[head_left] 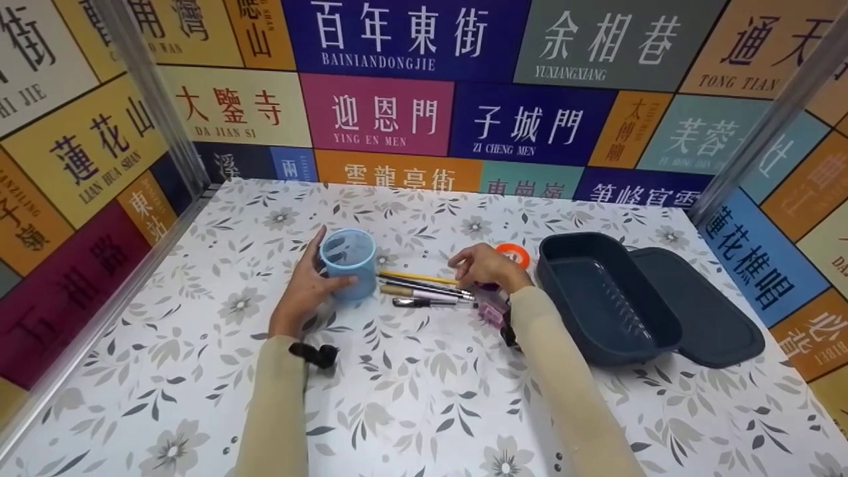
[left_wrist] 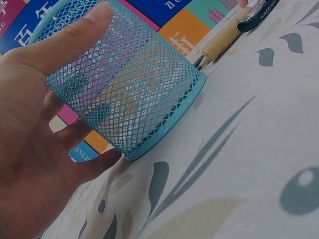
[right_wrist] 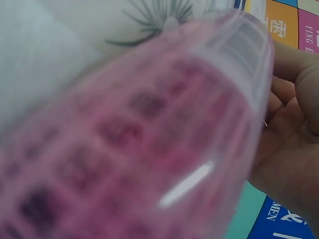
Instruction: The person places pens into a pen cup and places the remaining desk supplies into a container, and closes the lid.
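Over on the table [head_left: 391, 371], the left hand [head_left: 308, 291] grips the cup [head_left: 362, 265], upright, mouth up, beside pens [head_left: 427, 295] lying crosswise toward the right hand [head_left: 491, 265], whose hold, if any, I can't tell.

On the right part of the white floral tablecloth [head_left: 391, 430] stands a dark blue-grey rectangular container [head_left: 583, 281]; a matching flat lid [head_left: 712, 318] lies at its right, partly hidden by it. Behind, a wall [head_left: 387, 126] carries colourful panels with Chinese lettering.
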Demonstrator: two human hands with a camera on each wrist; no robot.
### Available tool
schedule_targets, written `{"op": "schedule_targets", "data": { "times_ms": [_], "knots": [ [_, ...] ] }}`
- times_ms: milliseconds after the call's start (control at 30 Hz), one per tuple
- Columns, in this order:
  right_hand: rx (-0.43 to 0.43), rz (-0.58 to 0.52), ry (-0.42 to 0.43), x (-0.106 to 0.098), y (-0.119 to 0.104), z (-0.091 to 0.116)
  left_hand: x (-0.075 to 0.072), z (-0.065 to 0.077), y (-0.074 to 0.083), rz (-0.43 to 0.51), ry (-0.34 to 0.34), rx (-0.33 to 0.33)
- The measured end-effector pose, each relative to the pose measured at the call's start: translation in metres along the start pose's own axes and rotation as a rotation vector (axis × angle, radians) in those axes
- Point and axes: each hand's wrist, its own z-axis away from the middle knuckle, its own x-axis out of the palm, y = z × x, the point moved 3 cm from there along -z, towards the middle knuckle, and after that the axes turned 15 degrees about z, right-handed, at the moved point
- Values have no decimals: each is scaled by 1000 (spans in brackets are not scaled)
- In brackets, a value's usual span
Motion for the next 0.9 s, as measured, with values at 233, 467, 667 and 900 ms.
{"op": "schedule_targets", "data": {
  "times_ms": [233, 467, 667, 900],
  "knots": [
    [-11, 30, -27, -3, 3, 2, 1, 1, -1, 14, -9, 19],
    [-36, 1, -47, -8, 6, 4, 0, 0, -4, 59, -20, 25],
    [-53, -66, -15, -17, 8, 5, -1, -2, -5, 49, -4, 7],
    [-85, -164, 71, -30, 3, 11, -1, -1, -1, 41, -17, -1]
  ]
}}
